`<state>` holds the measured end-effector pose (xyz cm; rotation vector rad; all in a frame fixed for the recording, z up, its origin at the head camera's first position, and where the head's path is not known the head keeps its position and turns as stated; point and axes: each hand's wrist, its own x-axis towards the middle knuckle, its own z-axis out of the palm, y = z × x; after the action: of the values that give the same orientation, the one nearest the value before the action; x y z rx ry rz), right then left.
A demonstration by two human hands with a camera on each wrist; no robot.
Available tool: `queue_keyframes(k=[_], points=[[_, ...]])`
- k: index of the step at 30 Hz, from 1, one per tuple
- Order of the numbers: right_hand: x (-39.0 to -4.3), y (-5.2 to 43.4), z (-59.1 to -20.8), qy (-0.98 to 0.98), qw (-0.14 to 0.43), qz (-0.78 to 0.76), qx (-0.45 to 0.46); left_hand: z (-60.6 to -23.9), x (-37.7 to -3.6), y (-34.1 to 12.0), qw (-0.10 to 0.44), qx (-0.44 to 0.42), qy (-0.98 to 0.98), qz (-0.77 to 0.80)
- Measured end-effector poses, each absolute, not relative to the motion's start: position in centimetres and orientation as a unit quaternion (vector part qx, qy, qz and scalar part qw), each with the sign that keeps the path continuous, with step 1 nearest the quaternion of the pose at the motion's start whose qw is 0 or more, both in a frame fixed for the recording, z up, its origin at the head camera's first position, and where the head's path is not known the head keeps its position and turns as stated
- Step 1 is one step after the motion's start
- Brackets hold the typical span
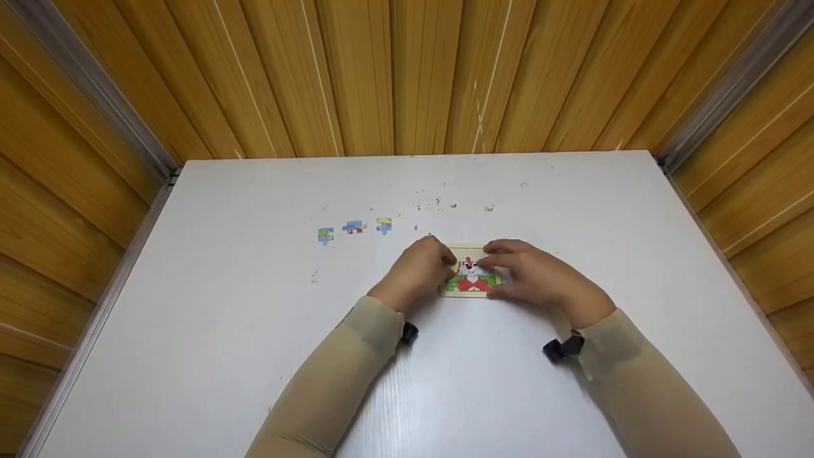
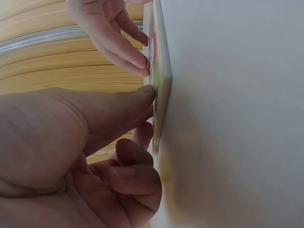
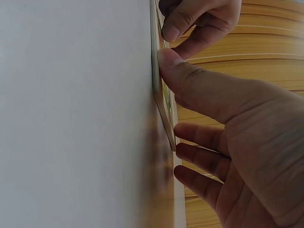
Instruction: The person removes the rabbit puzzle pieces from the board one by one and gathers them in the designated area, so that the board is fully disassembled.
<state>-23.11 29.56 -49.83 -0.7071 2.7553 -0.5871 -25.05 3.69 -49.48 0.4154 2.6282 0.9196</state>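
Observation:
A small picture puzzle board (image 1: pixel 472 280) with a red, white and green figure lies flat on the white table (image 1: pixel 222 331). My left hand (image 1: pixel 447 266) is at its left edge, fingers curled; in the left wrist view its thumb (image 2: pixel 145 90) and a finger behind it pinch the edge of the board (image 2: pixel 160 71). My right hand (image 1: pixel 497 272) spans the board's right side. Its thumb (image 3: pixel 166 58) presses the near edge of the board (image 3: pixel 161 102), and its fingertips (image 2: pixel 140 61) rest on the picture face.
Three loose puzzle pieces (image 1: pixel 353 227) lie in a row on the table to the back left of the board. Small specks (image 1: pixel 445 203) dot the table behind it. Wood-panelled walls (image 1: pixel 407 76) close in the table on three sides.

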Motion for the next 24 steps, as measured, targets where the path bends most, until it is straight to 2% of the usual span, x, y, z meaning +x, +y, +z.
queue_keyframes(k=[24], points=[[-22.67, 29.41, -49.42, 0.934, 0.122, -0.199, -0.269, -49.98, -25.33, 3.67, 0.163, 0.166, 0.917, 0.323]])
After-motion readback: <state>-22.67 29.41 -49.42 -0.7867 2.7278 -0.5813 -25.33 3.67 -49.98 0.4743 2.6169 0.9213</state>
